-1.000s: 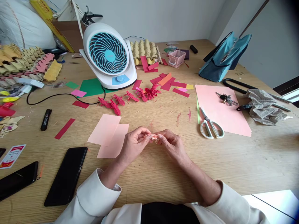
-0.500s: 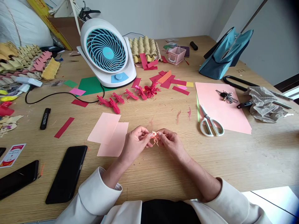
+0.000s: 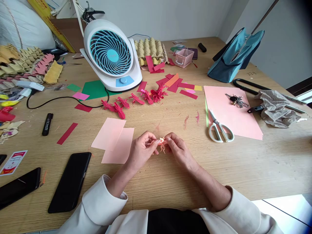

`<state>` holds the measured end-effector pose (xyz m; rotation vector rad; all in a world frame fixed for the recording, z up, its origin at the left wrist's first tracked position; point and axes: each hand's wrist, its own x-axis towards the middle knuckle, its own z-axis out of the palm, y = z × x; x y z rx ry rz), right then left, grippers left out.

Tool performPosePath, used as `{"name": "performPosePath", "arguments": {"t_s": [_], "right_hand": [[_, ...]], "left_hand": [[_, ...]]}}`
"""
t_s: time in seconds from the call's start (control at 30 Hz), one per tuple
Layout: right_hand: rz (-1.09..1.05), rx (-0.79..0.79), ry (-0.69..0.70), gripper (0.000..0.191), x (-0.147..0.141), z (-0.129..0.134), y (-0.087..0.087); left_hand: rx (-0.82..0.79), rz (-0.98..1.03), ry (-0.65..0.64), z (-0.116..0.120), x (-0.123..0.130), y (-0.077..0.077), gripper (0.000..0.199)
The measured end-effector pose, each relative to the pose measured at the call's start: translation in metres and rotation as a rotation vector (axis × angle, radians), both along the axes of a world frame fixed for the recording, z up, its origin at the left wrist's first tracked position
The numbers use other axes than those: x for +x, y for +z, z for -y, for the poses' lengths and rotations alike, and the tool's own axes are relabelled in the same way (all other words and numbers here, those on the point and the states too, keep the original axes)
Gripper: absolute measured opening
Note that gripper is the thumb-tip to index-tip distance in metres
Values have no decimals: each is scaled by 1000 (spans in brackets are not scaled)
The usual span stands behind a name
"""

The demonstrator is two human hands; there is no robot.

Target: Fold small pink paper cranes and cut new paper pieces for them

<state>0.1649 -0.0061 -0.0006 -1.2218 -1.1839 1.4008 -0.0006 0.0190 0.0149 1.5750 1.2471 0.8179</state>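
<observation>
Between my hands is a small cut paper piece [image 3: 162, 145], pale pink and orange, with thin curled strips hanging down. My left hand [image 3: 143, 148] pinches its left end between thumb and fingers. At its right end, my right hand [image 3: 179, 149] has thumb and forefinger closed on it. Two light pink sheets [image 3: 107, 133] lie overlapping just left of my left hand. Beyond the hands, a row of crumpled red paper flowers [image 3: 119, 109] stretches across the table. White-handled scissors [image 3: 220, 130] rest to the right, partly on large pink sheets [image 3: 240, 120].
A white fan [image 3: 112, 55] stands at the back, beside egg trays [image 3: 149, 50] and a pink basket [image 3: 184, 58]. Red strips [image 3: 173, 85] lie scattered. Phones [image 3: 70, 182] and a black marker [image 3: 47, 124] are at left; a blue bag [image 3: 231, 61] is at back right.
My right hand's fingers have shifted slightly up around the paper piece, and more of its right end shows. The left hand has barely moved. Both still hold it.
</observation>
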Motion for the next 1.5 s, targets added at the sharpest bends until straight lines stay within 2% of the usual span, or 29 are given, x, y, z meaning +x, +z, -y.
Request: {"name": "performPosePath", "arguments": {"t_s": [0.2,0.43,0.6,0.77,0.93,1.07,1.2,1.5], "right_hand": [[-35,92,-63,26,0,2,-5],[89,318,-99,15,5,4,-3],[101,440,-51,10,9,1,-1],[125,463,-38,8,10,0,1],[176,487,-66,12,12,-1,4],[191,453,-109,13,14,-3,1],[181,415,-85,9,14,-3,-3],[167,390,-115,12,10,-2,-9]], "left_hand": [[95,18,-48,1,0,0,18],[363,21,-113,1,-8,3,4],[515,1,-210,-3,-13,9,4],[595,-50,-258,-6,-16,13,7],[687,-113,-205,-8,-17,13,9],[711,-136,-172,-9,-16,13,10],[748,-156,-192,-9,-16,13,13],[752,-188,-199,-8,-16,11,16]]}}
